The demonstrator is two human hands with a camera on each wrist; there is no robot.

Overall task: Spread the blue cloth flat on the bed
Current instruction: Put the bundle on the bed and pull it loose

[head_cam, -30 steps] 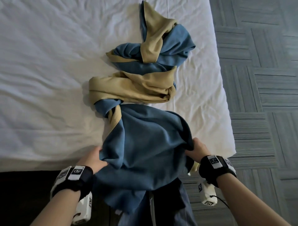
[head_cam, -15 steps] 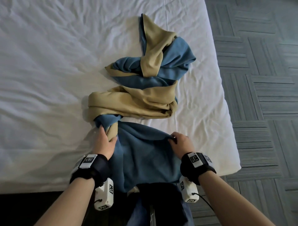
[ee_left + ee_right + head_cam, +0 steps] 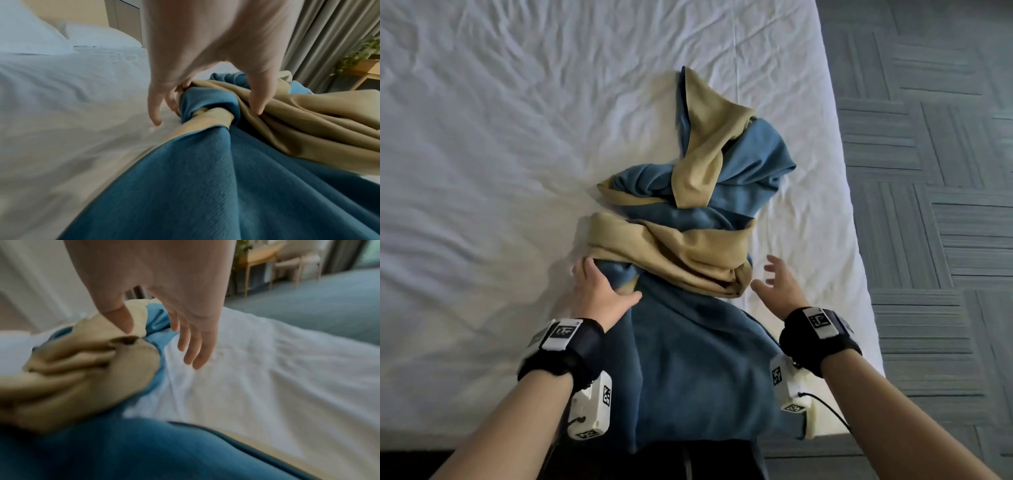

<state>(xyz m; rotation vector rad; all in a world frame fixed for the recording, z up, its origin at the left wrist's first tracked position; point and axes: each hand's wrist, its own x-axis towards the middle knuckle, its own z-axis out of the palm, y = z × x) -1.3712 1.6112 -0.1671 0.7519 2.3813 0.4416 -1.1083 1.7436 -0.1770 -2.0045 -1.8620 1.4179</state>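
One blue cloth (image 3: 698, 370) with a tan reverse side lies twisted on the bed (image 3: 482, 171), between the two hands and running away from them; its near end is smooth blue and hangs over the bed's edge between the forearms, and beyond the hands it is bunched into two tan bands crossing blue folds. The left hand (image 3: 599, 291) rests on the cloth's left edge, thumb spread across the blue, fingers reaching round the twisted fold under the nearer tan band; from the left wrist view the fingers (image 3: 259, 100) touch the tan fabric, but I cannot tell whether they grip it. The right hand (image 3: 779, 282) hovers wide, fingers spread and holding nothing, just right of the tan bunch. Two white pillows (image 3: 98, 37) lie far beyond the left hand. Grey patterned carpet (image 3: 941, 205) lies to the right of the right hand
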